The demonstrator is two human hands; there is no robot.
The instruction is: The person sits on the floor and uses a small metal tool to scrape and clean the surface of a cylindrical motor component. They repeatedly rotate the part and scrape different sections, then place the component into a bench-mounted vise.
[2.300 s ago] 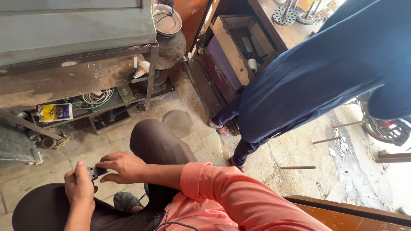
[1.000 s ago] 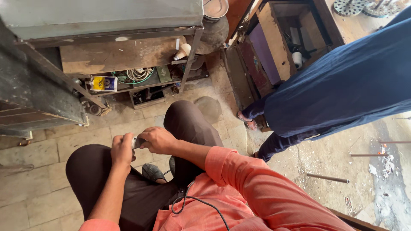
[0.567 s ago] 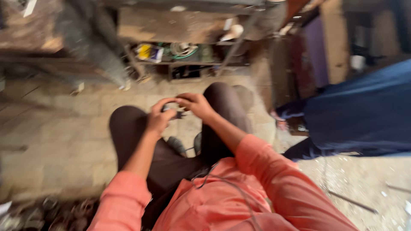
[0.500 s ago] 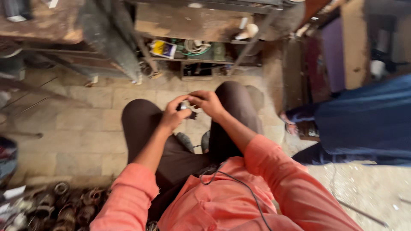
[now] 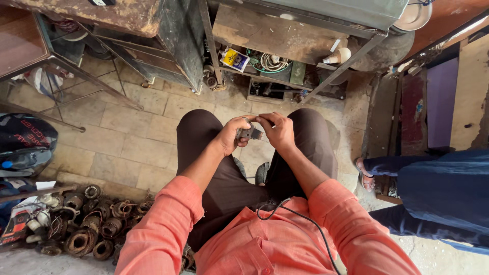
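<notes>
- One small grey metal part sat at centre frame, above the knees, pinched between both hands.
- Left hand closed on its left end; right hand closed on its right end, fingertips working the top.
- Judged mid-handling: part in hand, not set down; what was left to do could not be told.
- One black cable ran down the orange shirt.
- Heap of rusty motor windings at lower left, too many to count.
- One coil of wire and one yellow packet on the low shelf, upper centre.
- One other person in blue at right edge.
</notes>
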